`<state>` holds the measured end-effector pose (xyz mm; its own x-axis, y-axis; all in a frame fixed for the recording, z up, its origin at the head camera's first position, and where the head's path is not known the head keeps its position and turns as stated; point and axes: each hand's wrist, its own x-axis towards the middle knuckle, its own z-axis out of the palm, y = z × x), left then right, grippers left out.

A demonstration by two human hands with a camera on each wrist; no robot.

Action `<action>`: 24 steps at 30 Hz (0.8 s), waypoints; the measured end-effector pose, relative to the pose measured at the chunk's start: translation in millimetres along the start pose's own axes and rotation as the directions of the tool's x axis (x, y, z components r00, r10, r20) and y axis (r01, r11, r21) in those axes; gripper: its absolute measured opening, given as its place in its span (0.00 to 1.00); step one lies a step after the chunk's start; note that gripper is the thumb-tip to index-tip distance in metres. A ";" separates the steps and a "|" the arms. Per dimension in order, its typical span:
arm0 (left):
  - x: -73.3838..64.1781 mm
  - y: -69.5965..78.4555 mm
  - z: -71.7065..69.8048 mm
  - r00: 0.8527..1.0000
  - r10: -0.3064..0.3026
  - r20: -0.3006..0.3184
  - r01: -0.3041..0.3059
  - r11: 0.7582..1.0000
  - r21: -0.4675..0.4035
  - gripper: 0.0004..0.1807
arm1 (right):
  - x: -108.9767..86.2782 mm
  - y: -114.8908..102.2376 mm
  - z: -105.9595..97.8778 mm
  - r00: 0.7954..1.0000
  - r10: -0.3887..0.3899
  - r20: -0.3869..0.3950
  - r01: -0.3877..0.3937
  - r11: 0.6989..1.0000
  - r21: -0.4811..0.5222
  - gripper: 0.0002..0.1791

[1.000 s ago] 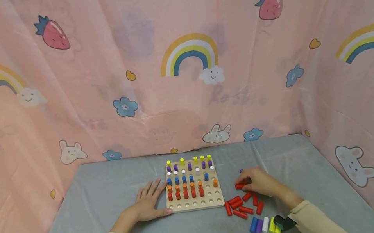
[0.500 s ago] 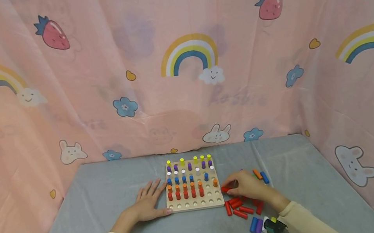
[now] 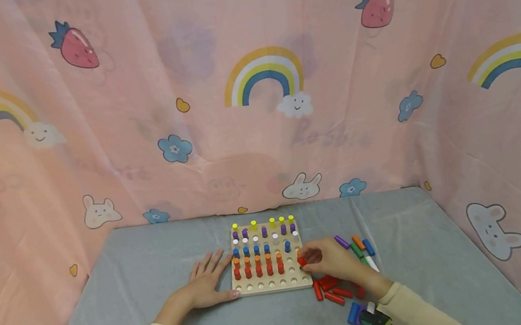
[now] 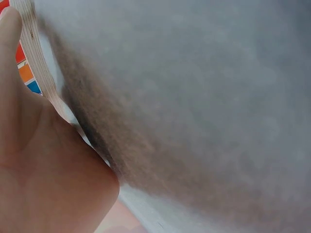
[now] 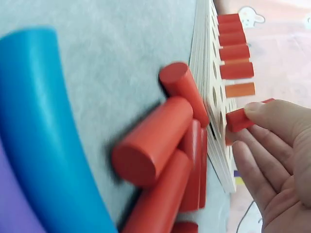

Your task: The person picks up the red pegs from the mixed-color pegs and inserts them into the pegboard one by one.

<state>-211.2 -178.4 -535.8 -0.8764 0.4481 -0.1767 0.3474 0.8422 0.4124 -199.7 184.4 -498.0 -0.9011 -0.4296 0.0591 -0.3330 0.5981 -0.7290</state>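
A wooden pegboard (image 3: pixel 272 288) lies on the grey table, with rows of yellow, purple, white, blue, orange and red pegs standing in some of its holes. Against its left edge rests my left hand (image 3: pixel 203 285), fingers spread; the left wrist view has the thumb (image 4: pixel 10 43) along the board's side. My right hand (image 3: pixel 335 260) pinches a red peg (image 5: pixel 238 120) between thumb and fingers, over the board's right edge near the red row. That peg is tilted and, as far as the right wrist view shows, apart from the holes. The orange peg at the row's right end is partly hidden.
Several loose red pegs (image 3: pixel 335 298) lie right of the board, partly under my right hand. Behind them are loose purple, orange (image 3: pixel 358 242), green, blue and white pegs. Nearer the front sit blue (image 3: pixel 353 314), purple, white and yellow pegs, partly covered by the wrist camera.
My right hand has carried the red peg left, from above the loose pegs to the board's right edge. Loose pegs behind the hand have come into view. The left hand stays put.
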 end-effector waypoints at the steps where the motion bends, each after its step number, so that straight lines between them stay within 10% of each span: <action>1: 0.1 0.4 -0.4 1.000 -0.001 0.002 0.001 1.000 -0.001 0.57 | 0.6 -0.5 1.7 1.000 0.001 -0.007 -0.001 1.000 0.016 0.09; 24: -7.6 15.8 -14.6 1.000 -0.013 0.027 0.012 0.999 0.030 0.55 | 9.4 -1.9 29.2 0.988 -0.063 -0.139 0.086 0.982 0.166 0.11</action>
<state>-203.9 -172.8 -514.9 -0.8716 0.4448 -0.2060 0.3464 0.8562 0.3832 -199.4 159.5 -516.0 -0.9081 -0.3683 0.1994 -0.3587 0.4382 -0.8242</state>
